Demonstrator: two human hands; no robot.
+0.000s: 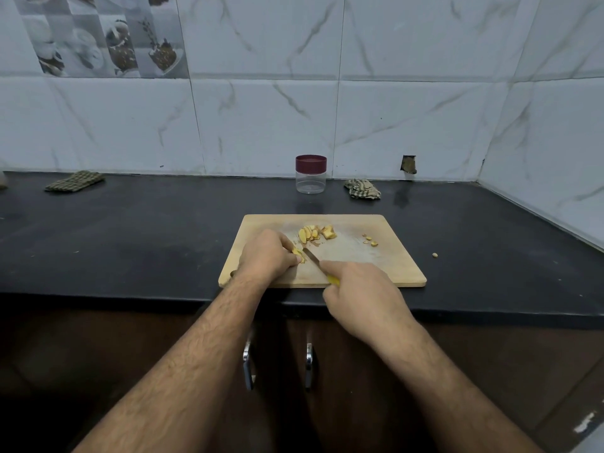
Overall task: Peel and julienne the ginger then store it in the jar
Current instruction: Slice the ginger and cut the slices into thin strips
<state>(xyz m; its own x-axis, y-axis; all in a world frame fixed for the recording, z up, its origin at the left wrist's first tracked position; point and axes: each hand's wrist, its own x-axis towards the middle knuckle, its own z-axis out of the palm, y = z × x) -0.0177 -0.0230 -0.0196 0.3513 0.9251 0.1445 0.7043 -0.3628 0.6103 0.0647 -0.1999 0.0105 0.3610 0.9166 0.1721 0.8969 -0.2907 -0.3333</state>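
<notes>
On the wooden cutting board [385, 266] my left hand [266, 255] pinches a small stack of ginger slices [298, 255] under curled fingertips. My right hand [361, 297] grips a yellow-handled knife [313, 258], index finger along its spine, the blade tip right beside the held ginger. A pile of cut ginger slices [315, 233] lies on the board behind the hands. Small peel bits [371, 240] lie further right. The clear jar [310, 174] with a maroon lid stands shut near the wall, behind the board.
The black counter [130, 237] runs left and right of the board. A checked cloth [75, 182] lies far left, a crumpled cloth [362, 189] sits right of the jar. One ginger scrap [434, 255] lies on the counter right of the board. Tiled walls close the back and right.
</notes>
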